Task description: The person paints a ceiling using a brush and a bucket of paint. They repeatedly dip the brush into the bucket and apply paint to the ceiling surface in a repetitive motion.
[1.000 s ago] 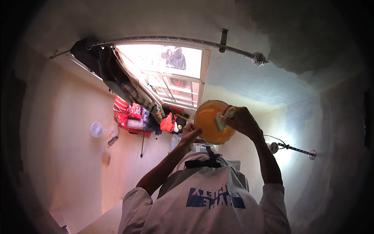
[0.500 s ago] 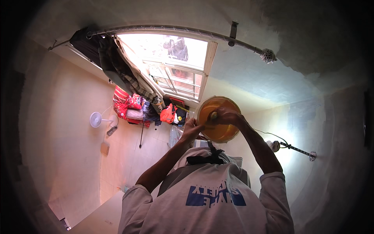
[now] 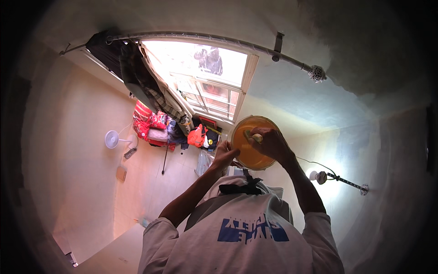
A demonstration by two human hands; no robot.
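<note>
Gripping orange bowl (image 3: 253, 144) by its rim with left hand (image 3: 225, 155), closed; right hand (image 3: 273, 143) curled around small sponge (image 3: 250, 134) inside it. Could slip free if pressed hard.

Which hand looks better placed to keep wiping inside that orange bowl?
Probably the right hand: it lies inside the orange bowl with a small sponge at its fingers. The left hand grips the bowl's rim, steadying it.
</note>
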